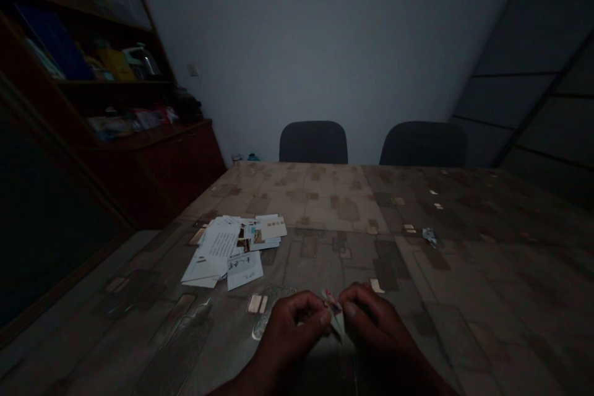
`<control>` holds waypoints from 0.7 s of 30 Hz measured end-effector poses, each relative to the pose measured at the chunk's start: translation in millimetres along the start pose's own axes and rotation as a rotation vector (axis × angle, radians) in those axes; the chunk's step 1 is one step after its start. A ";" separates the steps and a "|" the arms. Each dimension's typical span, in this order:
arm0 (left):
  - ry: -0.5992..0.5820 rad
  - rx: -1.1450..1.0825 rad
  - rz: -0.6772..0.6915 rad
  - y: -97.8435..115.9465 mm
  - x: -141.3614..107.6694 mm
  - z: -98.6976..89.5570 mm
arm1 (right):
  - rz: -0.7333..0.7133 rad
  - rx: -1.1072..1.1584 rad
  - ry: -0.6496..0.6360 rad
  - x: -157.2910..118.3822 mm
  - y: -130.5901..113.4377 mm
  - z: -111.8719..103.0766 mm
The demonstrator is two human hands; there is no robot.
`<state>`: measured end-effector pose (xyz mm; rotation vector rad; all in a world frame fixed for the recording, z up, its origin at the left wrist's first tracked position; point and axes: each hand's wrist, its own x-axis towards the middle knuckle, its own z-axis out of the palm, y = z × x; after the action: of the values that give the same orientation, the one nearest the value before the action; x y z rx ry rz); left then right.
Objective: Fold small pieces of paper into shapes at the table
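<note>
Between my two hands, just above the near part of the table, is a small folded piece of paper (337, 320), pale with some red print. My left hand (299, 325) pinches its left side between thumb and forefinger. On the other side, the fingers of my right hand (371, 318) are closed on the paper's right edge. The lower part of the paper is dim, and its exact folds are hard to make out.
A loose pile of printed cards (223, 247) lies on the patterned tablecloth (320, 198) to the left. A small crumpled paper piece (429, 236) sits at right. Two dark chairs (313, 142) stand behind the table; a shelf cabinet (176, 154) is at left.
</note>
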<state>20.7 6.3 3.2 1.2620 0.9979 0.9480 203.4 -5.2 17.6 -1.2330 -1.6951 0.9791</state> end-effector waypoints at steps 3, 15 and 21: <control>0.023 0.004 0.037 -5.2 -1.6 0.1 | -0.068 -0.050 0.025 -0.5 -1.0 1.3; 0.079 0.127 0.094 -2.8 -7.5 3.5 | -0.120 -0.032 0.050 -1.4 7.4 9.9; 0.047 0.149 0.135 -12.6 -5.5 2.4 | -0.169 -0.117 0.070 -3.8 6.9 14.0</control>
<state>21.6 -0.6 -8.9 1.4515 1.0463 1.0260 193.7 -9.1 5.3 -1.1630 -1.7897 0.7373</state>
